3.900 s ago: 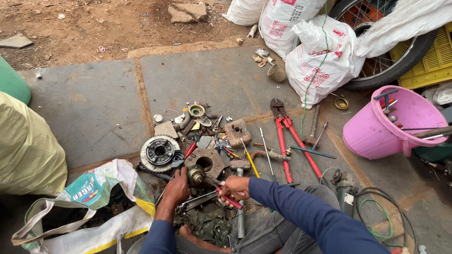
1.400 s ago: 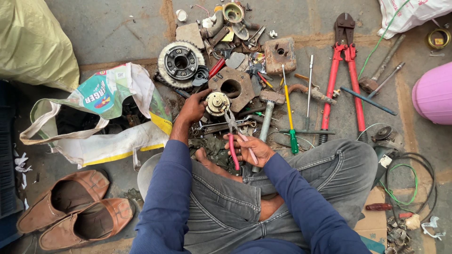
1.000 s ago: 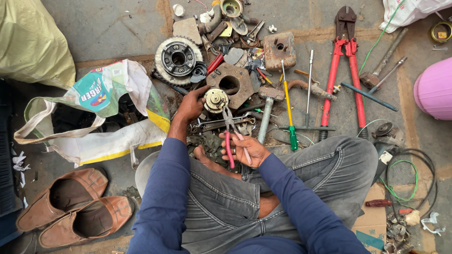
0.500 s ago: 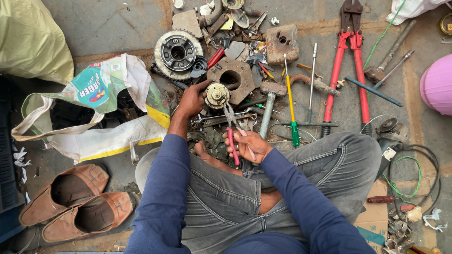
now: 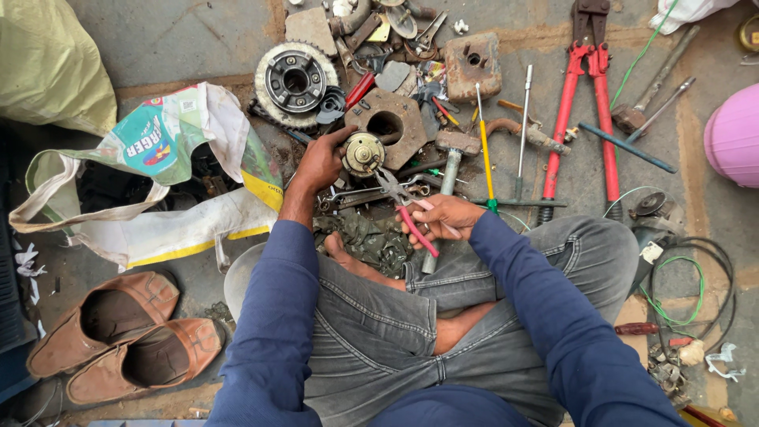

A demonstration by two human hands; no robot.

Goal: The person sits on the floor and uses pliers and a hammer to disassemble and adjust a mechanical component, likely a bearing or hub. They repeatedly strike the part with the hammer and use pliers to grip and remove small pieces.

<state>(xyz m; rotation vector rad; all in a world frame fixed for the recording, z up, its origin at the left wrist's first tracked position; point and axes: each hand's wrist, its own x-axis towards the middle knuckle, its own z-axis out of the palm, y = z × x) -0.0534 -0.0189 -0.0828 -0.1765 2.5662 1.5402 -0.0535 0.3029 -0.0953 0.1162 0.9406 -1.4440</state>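
Note:
I sit cross-legged on a concrete floor among metal parts. My left hand (image 5: pixel 320 162) grips a small round brass-coloured metal part (image 5: pixel 363 153) from its left side. My right hand (image 5: pixel 443 219) is closed on red-handled pliers (image 5: pixel 405 208), whose jaws point up-left at the round part's lower edge. A rusty hexagonal plate with a hole (image 5: pixel 387 126) lies just behind the part. A toothed sprocket disc (image 5: pixel 294 79) lies further left.
Large red bolt cutters (image 5: pixel 583 103), a yellow-handled screwdriver (image 5: pixel 485 154), a hammer (image 5: pixel 449 170) and loose tools lie to the right. A white printed sack (image 5: pixel 158 182) lies left, brown shoes (image 5: pixel 118 332) at lower left, a pink bucket (image 5: pixel 731 134) and coiled cables (image 5: pixel 688 277) right.
The view has tilted down and closer. My left hand has stayed on the round part, and the pliers in my right hand have kept working at its edge.

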